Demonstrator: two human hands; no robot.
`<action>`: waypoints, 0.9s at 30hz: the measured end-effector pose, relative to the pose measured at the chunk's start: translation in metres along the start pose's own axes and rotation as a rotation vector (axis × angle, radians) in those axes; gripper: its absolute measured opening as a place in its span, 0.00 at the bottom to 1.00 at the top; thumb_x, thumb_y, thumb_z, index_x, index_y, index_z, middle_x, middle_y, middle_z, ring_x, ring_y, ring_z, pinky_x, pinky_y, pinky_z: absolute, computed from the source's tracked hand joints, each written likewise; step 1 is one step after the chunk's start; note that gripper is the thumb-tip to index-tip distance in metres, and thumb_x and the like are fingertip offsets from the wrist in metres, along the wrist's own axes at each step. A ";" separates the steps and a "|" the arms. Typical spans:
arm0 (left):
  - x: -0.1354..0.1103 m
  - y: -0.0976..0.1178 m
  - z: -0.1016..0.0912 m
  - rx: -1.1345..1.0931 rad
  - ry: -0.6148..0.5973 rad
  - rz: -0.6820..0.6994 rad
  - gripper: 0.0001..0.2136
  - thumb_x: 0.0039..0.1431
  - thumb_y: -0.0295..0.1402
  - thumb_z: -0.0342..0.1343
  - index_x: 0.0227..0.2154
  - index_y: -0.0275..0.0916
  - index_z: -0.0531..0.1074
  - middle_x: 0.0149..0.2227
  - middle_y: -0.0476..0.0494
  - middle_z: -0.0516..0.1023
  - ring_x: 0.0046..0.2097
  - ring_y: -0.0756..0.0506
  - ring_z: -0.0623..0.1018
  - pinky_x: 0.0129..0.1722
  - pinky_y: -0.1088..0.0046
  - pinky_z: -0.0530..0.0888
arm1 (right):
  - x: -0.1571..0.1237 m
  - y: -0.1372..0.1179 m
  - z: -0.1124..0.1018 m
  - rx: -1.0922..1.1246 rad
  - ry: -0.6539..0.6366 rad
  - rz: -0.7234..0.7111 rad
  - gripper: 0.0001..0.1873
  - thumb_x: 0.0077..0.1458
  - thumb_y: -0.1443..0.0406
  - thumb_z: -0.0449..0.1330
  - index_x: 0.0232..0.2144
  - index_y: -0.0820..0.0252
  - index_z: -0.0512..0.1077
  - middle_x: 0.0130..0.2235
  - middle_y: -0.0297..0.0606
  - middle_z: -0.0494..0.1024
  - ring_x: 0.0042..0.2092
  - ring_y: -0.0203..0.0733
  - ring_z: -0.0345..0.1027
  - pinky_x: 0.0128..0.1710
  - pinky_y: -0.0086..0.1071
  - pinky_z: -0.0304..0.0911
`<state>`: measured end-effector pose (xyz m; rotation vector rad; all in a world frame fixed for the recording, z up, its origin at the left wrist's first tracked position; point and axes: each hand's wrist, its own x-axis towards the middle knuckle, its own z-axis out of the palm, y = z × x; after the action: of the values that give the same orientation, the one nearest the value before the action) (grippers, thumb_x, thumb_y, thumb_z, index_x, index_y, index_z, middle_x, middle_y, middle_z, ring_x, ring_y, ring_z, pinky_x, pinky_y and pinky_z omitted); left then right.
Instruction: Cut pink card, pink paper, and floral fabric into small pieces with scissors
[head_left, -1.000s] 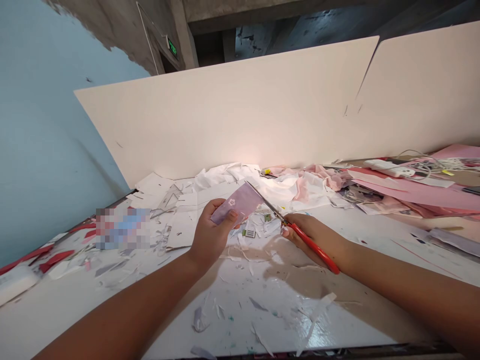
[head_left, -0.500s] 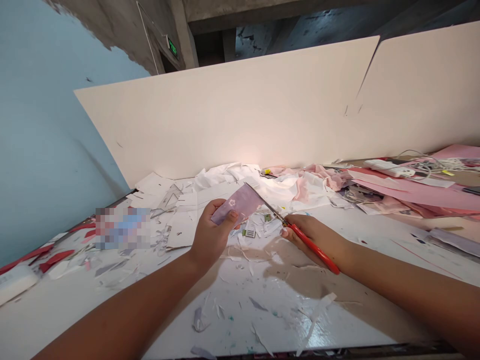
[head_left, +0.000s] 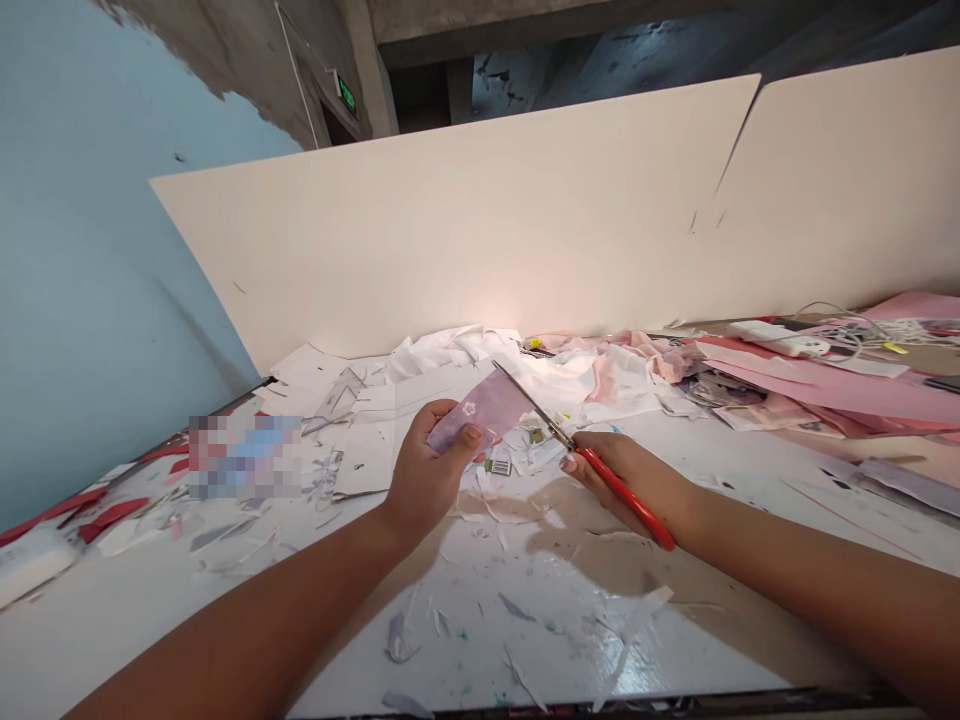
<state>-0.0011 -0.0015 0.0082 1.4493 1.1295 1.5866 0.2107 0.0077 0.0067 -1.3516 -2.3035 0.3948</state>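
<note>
Lilac paper card (head_left: 480, 408) w/ small white flower print (head_left: 469, 408) is up off the table, roughly centre of view, pinched in my L hand (head_left: 431, 470): fingers curled under, thumb on top, hand nearly closed on it. R hand (head_left: 622, 482) is wrapped tight round the red handle (head_left: 626, 495) of the scissors (head_left: 570, 450). Steel blades (head_left: 532, 408) run along card's right edge, touching it, tip just past top corner; they look nearly shut, gap too small to be sure.

Barcode scrap (head_left: 499, 467) lies just below card, digits too small to read. Green exit sign (head_left: 346, 95) high up, too small to read as well.

White table (head_left: 465, 650) is strewn w/ paper scraps, w/ open room between my hands & near edge. Cream board (head_left: 450, 230) stands along back, well beyond hands. Blue wall (head_left: 97, 250) on left. Crumpled white paper (head_left: 450, 348) behind card; pink sheets (head_left: 840, 390) & white charger w/ cables (head_left: 776, 338) back right.
</note>
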 end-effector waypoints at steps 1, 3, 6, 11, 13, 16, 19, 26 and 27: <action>0.000 0.000 0.000 0.004 0.001 -0.001 0.15 0.44 0.38 0.58 0.34 0.39 0.65 0.28 0.49 0.72 0.28 0.51 0.73 0.29 0.73 0.72 | 0.000 -0.001 0.000 -0.001 -0.002 -0.004 0.20 0.53 0.51 0.44 0.19 0.58 0.52 0.21 0.32 0.61 0.22 0.34 0.53 0.22 0.29 0.50; 0.000 -0.001 0.000 -0.006 0.005 0.001 0.15 0.44 0.38 0.58 0.34 0.39 0.64 0.28 0.49 0.72 0.28 0.51 0.73 0.29 0.73 0.73 | 0.000 -0.002 -0.001 -0.008 -0.003 -0.007 0.20 0.53 0.51 0.43 0.19 0.58 0.52 0.21 0.32 0.61 0.22 0.35 0.53 0.22 0.29 0.50; 0.000 -0.001 0.000 -0.029 0.013 0.004 0.14 0.44 0.38 0.58 0.34 0.39 0.64 0.28 0.49 0.72 0.30 0.50 0.74 0.30 0.72 0.73 | -0.001 -0.003 -0.003 -0.013 -0.006 -0.009 0.21 0.53 0.50 0.43 0.19 0.58 0.52 0.20 0.32 0.61 0.22 0.35 0.53 0.22 0.29 0.50; 0.000 0.001 0.001 -0.037 -0.015 -0.024 0.15 0.44 0.38 0.58 0.34 0.40 0.64 0.31 0.48 0.73 0.33 0.48 0.75 0.31 0.71 0.73 | -0.001 -0.005 -0.003 0.056 -0.009 0.030 0.22 0.52 0.49 0.45 0.18 0.58 0.52 0.18 0.31 0.59 0.20 0.34 0.53 0.20 0.29 0.50; 0.001 0.001 0.001 -0.059 -0.019 -0.026 0.15 0.44 0.39 0.58 0.35 0.39 0.64 0.32 0.46 0.73 0.34 0.47 0.75 0.32 0.70 0.73 | 0.000 -0.004 -0.002 0.131 -0.006 0.069 0.22 0.51 0.49 0.46 0.17 0.58 0.52 0.17 0.30 0.57 0.19 0.34 0.53 0.19 0.28 0.50; 0.002 0.000 0.000 -0.075 -0.019 -0.035 0.15 0.45 0.39 0.57 0.35 0.40 0.63 0.33 0.46 0.73 0.35 0.46 0.76 0.33 0.69 0.73 | 0.003 0.001 0.003 0.234 -0.015 0.091 0.21 0.50 0.49 0.48 0.18 0.58 0.53 0.18 0.29 0.56 0.20 0.33 0.54 0.19 0.27 0.51; 0.002 -0.001 0.000 -0.065 -0.014 -0.043 0.15 0.45 0.38 0.57 0.35 0.40 0.63 0.33 0.47 0.73 0.35 0.47 0.76 0.32 0.70 0.73 | 0.005 0.007 0.006 0.294 -0.042 0.080 0.20 0.50 0.50 0.49 0.19 0.58 0.55 0.19 0.30 0.57 0.21 0.33 0.54 0.19 0.27 0.50; 0.001 0.001 0.000 -0.078 -0.042 -0.040 0.14 0.47 0.37 0.56 0.36 0.40 0.62 0.33 0.47 0.73 0.34 0.47 0.76 0.32 0.70 0.72 | -0.002 0.003 -0.002 0.289 -0.082 -0.050 0.20 0.47 0.48 0.50 0.25 0.60 0.60 0.22 0.31 0.61 0.24 0.34 0.54 0.22 0.28 0.52; 0.001 0.001 0.000 -0.079 -0.040 -0.042 0.14 0.47 0.37 0.56 0.36 0.40 0.62 0.34 0.47 0.73 0.34 0.46 0.76 0.32 0.70 0.72 | -0.003 0.000 -0.004 0.279 -0.089 -0.081 0.21 0.47 0.47 0.49 0.25 0.60 0.61 0.23 0.33 0.62 0.25 0.35 0.55 0.23 0.28 0.53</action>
<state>-0.0013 -0.0006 0.0099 1.3911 1.0562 1.5497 0.2143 0.0051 0.0097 -1.1215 -2.2625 0.7328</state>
